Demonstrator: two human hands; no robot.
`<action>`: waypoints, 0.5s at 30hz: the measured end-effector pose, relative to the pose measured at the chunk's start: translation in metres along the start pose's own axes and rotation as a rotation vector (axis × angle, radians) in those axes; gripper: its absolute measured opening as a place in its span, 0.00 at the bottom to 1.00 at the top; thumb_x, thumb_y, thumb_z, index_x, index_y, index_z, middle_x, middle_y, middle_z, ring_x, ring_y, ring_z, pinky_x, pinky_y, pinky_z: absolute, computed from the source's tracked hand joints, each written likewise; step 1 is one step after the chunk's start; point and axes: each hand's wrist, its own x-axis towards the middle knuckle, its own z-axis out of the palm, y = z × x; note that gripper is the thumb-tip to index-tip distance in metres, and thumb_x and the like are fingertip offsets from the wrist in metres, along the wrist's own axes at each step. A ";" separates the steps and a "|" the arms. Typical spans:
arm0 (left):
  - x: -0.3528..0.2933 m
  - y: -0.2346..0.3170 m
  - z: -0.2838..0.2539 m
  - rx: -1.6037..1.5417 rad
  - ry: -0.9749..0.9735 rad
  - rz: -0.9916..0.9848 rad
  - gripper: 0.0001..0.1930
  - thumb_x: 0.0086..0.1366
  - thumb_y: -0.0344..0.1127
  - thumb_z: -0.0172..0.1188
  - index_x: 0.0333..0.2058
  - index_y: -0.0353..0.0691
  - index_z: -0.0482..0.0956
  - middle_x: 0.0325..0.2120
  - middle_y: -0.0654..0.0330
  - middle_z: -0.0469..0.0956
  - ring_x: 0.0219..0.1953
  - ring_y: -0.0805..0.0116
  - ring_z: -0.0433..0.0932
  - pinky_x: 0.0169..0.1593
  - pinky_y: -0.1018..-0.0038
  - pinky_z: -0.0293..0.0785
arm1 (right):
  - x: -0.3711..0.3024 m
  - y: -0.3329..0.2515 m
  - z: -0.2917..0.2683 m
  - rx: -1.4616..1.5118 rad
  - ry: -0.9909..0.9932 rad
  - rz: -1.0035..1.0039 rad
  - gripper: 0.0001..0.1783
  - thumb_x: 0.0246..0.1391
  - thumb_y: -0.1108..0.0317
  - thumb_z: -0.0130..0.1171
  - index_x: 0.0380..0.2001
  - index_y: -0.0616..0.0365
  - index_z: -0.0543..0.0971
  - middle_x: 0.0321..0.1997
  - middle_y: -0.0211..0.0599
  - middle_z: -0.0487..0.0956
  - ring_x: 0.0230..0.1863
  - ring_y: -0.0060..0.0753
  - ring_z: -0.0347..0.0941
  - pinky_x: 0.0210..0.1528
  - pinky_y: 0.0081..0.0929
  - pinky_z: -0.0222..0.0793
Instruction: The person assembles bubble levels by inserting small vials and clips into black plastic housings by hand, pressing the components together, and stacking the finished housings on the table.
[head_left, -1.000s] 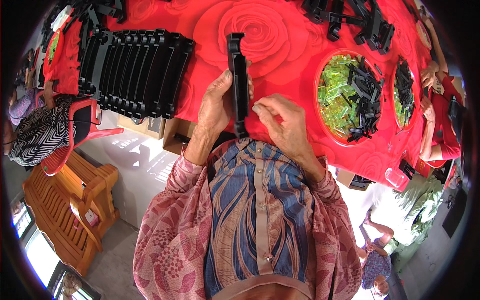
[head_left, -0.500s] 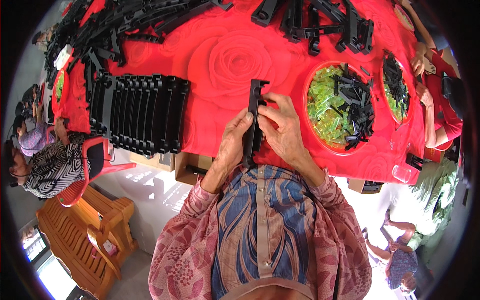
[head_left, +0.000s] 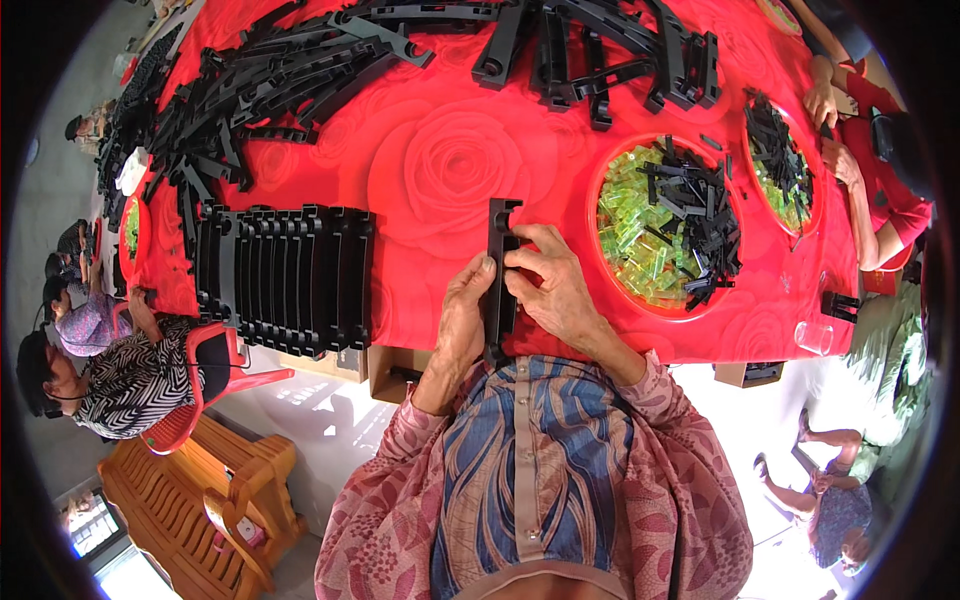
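A long black plastic bar with notched ends [head_left: 499, 300] stands lengthwise in front of my chest, its near end close to my shirt. My left hand [head_left: 464, 310] grips it along its left side, thumb on top. From the right, my right hand [head_left: 556, 293] presses its thumb and fingertips against the bar's right edge; whether a small piece sits between them is hidden. On my right lies a red basin [head_left: 601, 262] holding yellow-green clear pieces [head_left: 640, 235] and small black strips [head_left: 700, 205]. A neat row of matching black bars [head_left: 285, 280] lies on my left.
Loose black bars heap at the far left [head_left: 300, 80] and far middle [head_left: 600, 50] of the red tablecloth [head_left: 460, 170]. A second basin [head_left: 780, 165] stands by a co-worker's hands [head_left: 840, 160]. Cardboard boxes [head_left: 395, 375] sit below the table edge. Another person sits on a red chair [head_left: 200, 385] at left.
The whole view has shifted, so the table and my hands appear lower. My left hand keeps its hold on the bar, and my right fingers stay at its right edge.
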 end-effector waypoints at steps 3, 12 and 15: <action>-0.002 -0.001 0.002 -0.017 0.007 -0.017 0.14 0.73 0.41 0.50 0.47 0.37 0.75 0.31 0.65 0.77 0.31 0.77 0.77 0.36 0.80 0.76 | -0.002 0.002 0.000 0.061 0.033 0.030 0.11 0.44 0.79 0.63 0.35 0.63 0.81 0.49 0.46 0.75 0.48 0.42 0.73 0.44 0.32 0.72; 0.008 0.000 -0.001 -0.047 -0.039 -0.040 0.15 0.72 0.41 0.48 0.49 0.39 0.76 0.37 0.65 0.79 0.38 0.77 0.77 0.42 0.78 0.74 | 0.008 -0.009 -0.005 0.088 0.158 0.026 0.10 0.41 0.76 0.63 0.32 0.61 0.82 0.45 0.49 0.77 0.47 0.50 0.74 0.48 0.39 0.71; 0.009 -0.006 -0.004 -0.105 -0.049 0.000 0.16 0.72 0.43 0.49 0.49 0.39 0.76 0.39 0.64 0.78 0.39 0.75 0.77 0.43 0.77 0.74 | 0.007 -0.007 -0.001 0.092 0.149 0.047 0.10 0.41 0.76 0.63 0.32 0.60 0.82 0.45 0.49 0.77 0.47 0.50 0.74 0.48 0.39 0.71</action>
